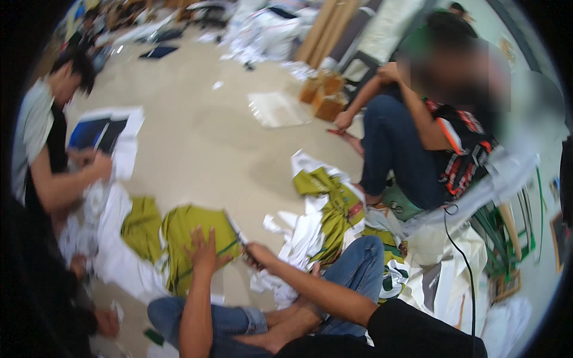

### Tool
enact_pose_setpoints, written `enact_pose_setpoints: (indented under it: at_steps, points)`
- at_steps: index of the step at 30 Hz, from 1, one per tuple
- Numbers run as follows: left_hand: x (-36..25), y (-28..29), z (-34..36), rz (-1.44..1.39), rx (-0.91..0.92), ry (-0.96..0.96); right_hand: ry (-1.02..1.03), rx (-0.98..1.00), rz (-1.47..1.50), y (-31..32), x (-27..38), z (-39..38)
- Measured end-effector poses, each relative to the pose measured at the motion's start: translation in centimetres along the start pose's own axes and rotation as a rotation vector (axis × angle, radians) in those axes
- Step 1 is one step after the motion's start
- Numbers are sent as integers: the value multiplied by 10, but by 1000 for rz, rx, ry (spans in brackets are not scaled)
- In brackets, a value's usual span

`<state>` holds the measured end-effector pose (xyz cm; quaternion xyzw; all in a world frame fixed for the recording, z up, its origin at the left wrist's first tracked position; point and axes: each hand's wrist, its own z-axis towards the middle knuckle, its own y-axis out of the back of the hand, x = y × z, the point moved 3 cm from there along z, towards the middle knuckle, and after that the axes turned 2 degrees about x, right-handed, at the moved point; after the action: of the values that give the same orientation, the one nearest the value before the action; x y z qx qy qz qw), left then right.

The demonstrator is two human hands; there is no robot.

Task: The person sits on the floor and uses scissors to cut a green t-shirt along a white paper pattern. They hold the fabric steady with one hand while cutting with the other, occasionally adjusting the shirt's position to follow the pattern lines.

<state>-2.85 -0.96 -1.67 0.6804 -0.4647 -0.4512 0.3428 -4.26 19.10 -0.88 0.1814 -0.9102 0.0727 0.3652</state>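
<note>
An olive-green piece of fabric (194, 224) with white edging and a dark stripe lies on the floor in front of my crossed legs. My left hand (205, 252) rests on it with the fingers spread. At the fabric's right edge, my right hand (261, 255) is closed around scissors (240, 235), whose blades lie along that edge. Blur hides how far apart the blades are. Another olive-green piece (143, 222) with white fabric lies to the left, beside the one under my hand.
White scraps (292, 238) and more olive-green fabric (334, 200) are heaped to my right. On the left a person (45, 143) handles a blue-and-white sheet (128, 134); another person (400, 131) sits at right. Small brown boxes (328, 101) and a clear plastic sheet (277, 109) lie farther off.
</note>
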Motion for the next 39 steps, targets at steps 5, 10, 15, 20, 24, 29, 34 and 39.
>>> enact_pose_setpoints:
  at_steps: [5, 10, 15, 20, 24, 29, 34, 39]
  points:
    - [0, 23, -13, 5, -113, 79, 42, 45, -29, 24, 7, -4]
    - [6, 27, -21, -114, -231, 347, 148, -160, -83, 76, -29, -42]
    - [63, -12, -9, -149, -599, 17, 23, -34, 114, 69, -56, -62]
    - [-3, -29, -39, -386, -502, -314, -8, 10, 340, 80, -49, -53]
    - [59, 38, -47, -359, -651, -307, 41, 38, 470, 58, -29, -68]
    - [103, 212, -57, 30, -967, -70, 22, 71, 525, 61, -23, -69]
    - [-66, 248, -85, -768, -503, -112, 10, 88, 481, 65, -21, -58]
    - [-273, 219, -163, -561, 28, -658, -1, 85, 439, 63, -25, -63]
